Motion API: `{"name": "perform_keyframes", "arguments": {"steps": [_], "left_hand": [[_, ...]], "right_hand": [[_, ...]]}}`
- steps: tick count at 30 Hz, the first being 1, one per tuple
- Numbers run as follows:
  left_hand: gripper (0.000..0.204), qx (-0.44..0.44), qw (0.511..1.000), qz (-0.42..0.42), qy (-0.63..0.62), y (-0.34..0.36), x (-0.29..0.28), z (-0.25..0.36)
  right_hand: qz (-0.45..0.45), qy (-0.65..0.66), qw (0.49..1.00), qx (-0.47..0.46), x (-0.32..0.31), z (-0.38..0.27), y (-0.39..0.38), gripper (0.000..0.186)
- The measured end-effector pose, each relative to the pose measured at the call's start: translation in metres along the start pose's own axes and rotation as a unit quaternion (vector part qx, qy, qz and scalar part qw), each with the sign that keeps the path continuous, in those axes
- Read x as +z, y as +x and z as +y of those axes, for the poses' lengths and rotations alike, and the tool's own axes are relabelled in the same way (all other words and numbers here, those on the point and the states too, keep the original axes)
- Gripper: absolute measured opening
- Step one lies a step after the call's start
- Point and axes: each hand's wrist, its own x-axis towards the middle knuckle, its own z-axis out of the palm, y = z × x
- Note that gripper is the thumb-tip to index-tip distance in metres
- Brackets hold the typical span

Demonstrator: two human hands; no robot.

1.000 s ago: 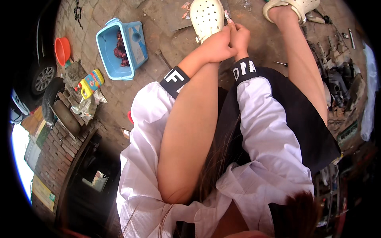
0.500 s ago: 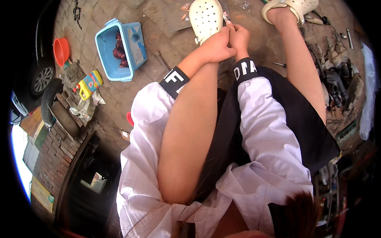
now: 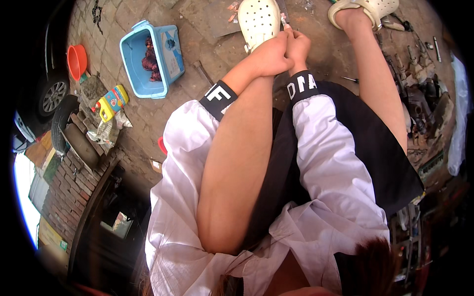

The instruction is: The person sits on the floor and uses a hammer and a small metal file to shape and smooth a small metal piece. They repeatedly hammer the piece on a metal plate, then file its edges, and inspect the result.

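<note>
My left hand (image 3: 270, 55) and my right hand (image 3: 297, 48) are pressed together in front of my left shin, just below a cream clog (image 3: 259, 20) with round holes. The left hand is closed, and what its fingers hold is hidden by the hands. Fingertips of the right hand are pinched together beside the clog's right edge. A small whitish and pink piece (image 3: 284, 19) shows at those fingertips; its kind is too small to tell. My left forearm crosses in front of the shin.
On the left stand a light blue plastic tub (image 3: 174, 61) with dark reddish lumps inside, an orange-red basin (image 3: 77, 62), a yellow jug (image 3: 110, 103) and a tire (image 3: 60, 124). Metal parts (image 3: 417, 106) and tools lie on the right. A second cream clog (image 3: 380, 7) is at the top.
The view has shifted slightly, so everything sits a little differently in the picture. Both hands stay together by the clog, with only slight finger movement.
</note>
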Motion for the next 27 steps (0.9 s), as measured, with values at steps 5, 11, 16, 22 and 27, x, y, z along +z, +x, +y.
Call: {"name": "perform_keyframes", "arguments": {"steps": [5,11,16,22,27], "left_hand": [[0.067,-0.054,0.995,-0.075,0.024,0.011,0.004,0.0],[0.065,-0.028,1.0,0.003,-0.007,-0.005,0.003,-0.002],[0.064,-0.015,1.0,0.004,-0.016,-0.003,0.002,0.0],[0.064,-0.001,1.0,0.012,-0.012,-0.002,0.004,-0.007],[0.065,-0.008,1.0,0.011,-0.012,-0.003,0.001,-0.003]], "right_hand": [[0.031,0.017,0.999,0.022,-0.009,0.005,0.003,0.032],[-0.008,-0.023,1.0,-0.012,-0.012,-0.017,-0.011,0.033],[-0.032,-0.014,0.999,-0.001,-0.01,-0.007,-0.001,0.032],[-0.039,-0.045,0.998,-0.003,-0.011,-0.007,0.002,0.032],[-0.024,0.007,0.999,0.026,-0.004,-0.007,0.0,0.031]]}}
